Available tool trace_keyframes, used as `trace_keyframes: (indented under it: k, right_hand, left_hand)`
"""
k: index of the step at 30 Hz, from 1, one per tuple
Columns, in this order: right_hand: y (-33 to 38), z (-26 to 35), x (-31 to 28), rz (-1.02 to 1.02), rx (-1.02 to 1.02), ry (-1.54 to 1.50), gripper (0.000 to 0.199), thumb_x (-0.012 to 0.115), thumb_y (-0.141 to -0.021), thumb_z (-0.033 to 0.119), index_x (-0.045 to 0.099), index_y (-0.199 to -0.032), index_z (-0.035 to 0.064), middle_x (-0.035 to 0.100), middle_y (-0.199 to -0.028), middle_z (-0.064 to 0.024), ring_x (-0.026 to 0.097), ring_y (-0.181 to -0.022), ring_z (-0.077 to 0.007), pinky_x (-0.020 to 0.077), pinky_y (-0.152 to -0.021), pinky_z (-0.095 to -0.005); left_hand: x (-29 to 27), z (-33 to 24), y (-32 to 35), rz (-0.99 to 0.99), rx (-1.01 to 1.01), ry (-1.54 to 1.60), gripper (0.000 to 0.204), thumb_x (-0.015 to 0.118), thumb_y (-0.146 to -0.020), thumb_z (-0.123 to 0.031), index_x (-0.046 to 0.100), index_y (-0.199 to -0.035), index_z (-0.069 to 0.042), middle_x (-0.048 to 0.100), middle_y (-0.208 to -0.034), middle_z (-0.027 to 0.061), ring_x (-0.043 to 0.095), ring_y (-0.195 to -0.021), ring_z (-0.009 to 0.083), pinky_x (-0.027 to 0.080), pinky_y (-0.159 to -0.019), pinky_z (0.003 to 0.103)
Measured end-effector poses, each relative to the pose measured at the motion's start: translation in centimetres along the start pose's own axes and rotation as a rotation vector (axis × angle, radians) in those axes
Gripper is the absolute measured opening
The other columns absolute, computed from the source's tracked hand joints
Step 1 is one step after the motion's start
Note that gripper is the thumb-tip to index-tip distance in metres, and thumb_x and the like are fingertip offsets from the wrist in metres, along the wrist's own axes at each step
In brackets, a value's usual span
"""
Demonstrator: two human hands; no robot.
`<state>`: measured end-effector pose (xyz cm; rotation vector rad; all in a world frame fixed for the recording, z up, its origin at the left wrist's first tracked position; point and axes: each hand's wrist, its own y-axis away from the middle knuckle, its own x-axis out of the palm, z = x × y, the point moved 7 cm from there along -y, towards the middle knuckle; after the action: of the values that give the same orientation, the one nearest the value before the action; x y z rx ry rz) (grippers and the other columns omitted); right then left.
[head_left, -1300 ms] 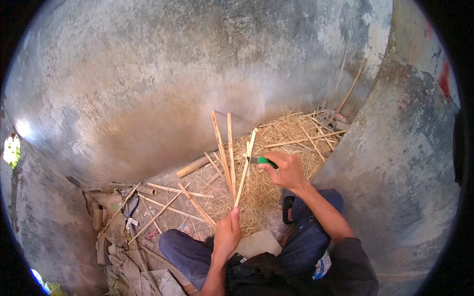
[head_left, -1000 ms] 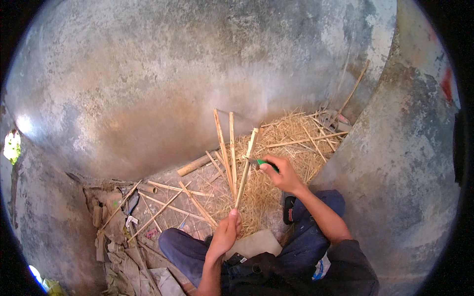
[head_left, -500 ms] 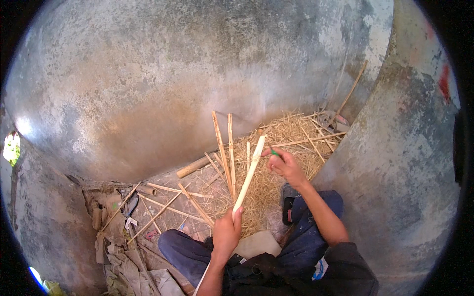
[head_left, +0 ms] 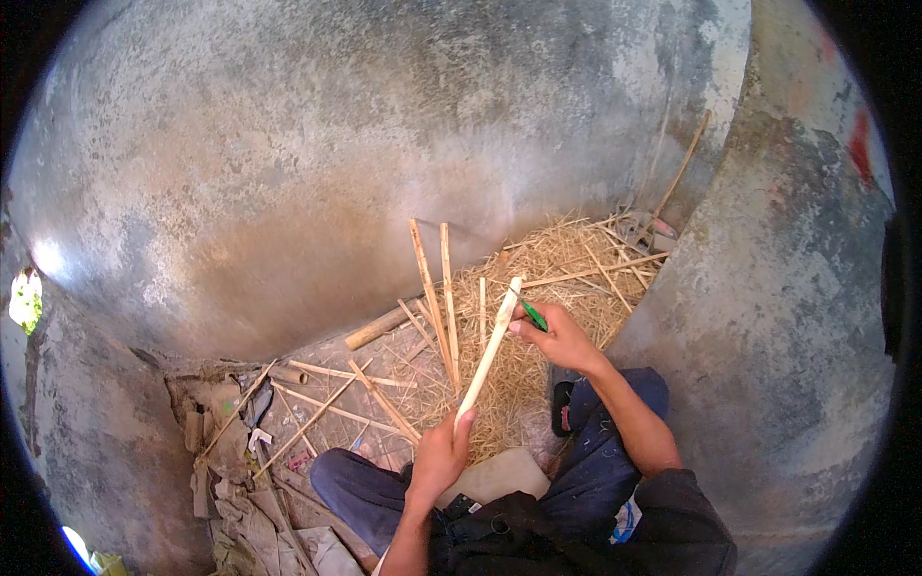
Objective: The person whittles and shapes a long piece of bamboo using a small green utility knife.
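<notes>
A pale, peeled bamboo strip (head_left: 492,350) slants up and away between my two hands. Its lower end is in my left hand (head_left: 442,453), whose fingers wrap round it. Close to the far end, my right hand (head_left: 555,336) is closed round a small green-handled knife (head_left: 534,318), its thin blade against the strip. My right thumb and fingertips lie close beside the strip just below the blade.
A heap of pale shavings (head_left: 547,259) covers the floor ahead. Two upright bamboo strips (head_left: 448,288) lean near the wall (head_left: 336,173). A round bamboo pole (head_left: 376,328) and several loose strips lie left; crumpled cloth (head_left: 245,523) sits lower left.
My right hand has turned the knife so that more of its green handle shows, and its fingers have closed in at the strip. The strip's far end has dipped slightly.
</notes>
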<state>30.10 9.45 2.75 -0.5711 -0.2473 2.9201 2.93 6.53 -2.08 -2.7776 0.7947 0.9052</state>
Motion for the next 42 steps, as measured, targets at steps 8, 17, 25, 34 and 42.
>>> trace_keyframes:
  k: [8,17,25,34,42]
  right_hand:
    - [-0.3,1.0,-1.2,0.022,0.058,-0.049,0.024,0.069,-0.104,0.023,0.076,-0.112,0.0017,0.06,-0.073,0.0017,0.053,-0.07,-0.0095,0.0449,-0.066,-0.0311]
    - [0.3,5.2,-3.7,-0.437,-0.313,0.277,0.035,0.071,-0.101,0.032,0.072,-0.123,0.0044,0.073,-0.102,-0.0162,0.072,-0.105,-0.0295,0.0535,-0.095,-0.0429]
    - [2.5,6.0,3.1,-0.117,-0.445,0.472,0.031,0.071,-0.101,0.036,0.07,-0.109,0.0066,0.073,-0.089,-0.0131,0.072,-0.073,-0.0357,0.0565,-0.063,-0.0434]
    - [3.4,7.1,4.9,-0.204,-0.554,0.474,0.029,0.077,-0.096,0.034,0.073,-0.104,0.0055,0.074,-0.086,-0.0114,0.072,-0.066,-0.0314,0.0536,-0.056,-0.041]
    - [3.1,6.7,4.0,-0.248,-0.56,0.573,0.03,0.075,-0.097,0.038,0.074,-0.105,0.0092,0.075,-0.086,-0.0085,0.073,-0.066,-0.0305,0.0556,-0.055,-0.0406]
  left_hand:
    - [-0.3,0.6,0.0,0.124,-0.028,0.256,0.054,0.043,-0.118,-0.044,0.052,-0.082,-0.005,0.043,-0.071,-0.004,0.037,-0.067,0.011,0.036,-0.061,0.032]
    - [-2.5,-1.2,-0.2,-0.057,-0.043,0.131,0.053,0.053,-0.114,-0.043,0.06,-0.086,0.002,0.046,-0.064,0.0035,0.043,-0.062,0.0143,0.038,-0.057,0.039]
    - [-3.2,-2.8,-0.9,-0.186,0.006,-0.03,0.044,0.058,-0.111,-0.037,0.067,-0.097,0.003,0.061,-0.069,0.0301,0.064,-0.066,0.0506,0.045,-0.059,0.056]
    - [-3.2,-4.1,-1.0,-0.203,0.006,0.008,0.042,0.056,-0.112,-0.033,0.067,-0.098,0.005,0.062,-0.073,0.0322,0.064,-0.071,0.0537,0.046,-0.063,0.058]
    - [-2.8,-3.5,-1.1,-0.168,-0.015,0.029,0.044,0.055,-0.113,-0.034,0.067,-0.096,0.005,0.061,-0.071,0.0307,0.061,-0.066,0.0518,0.045,-0.062,0.056]
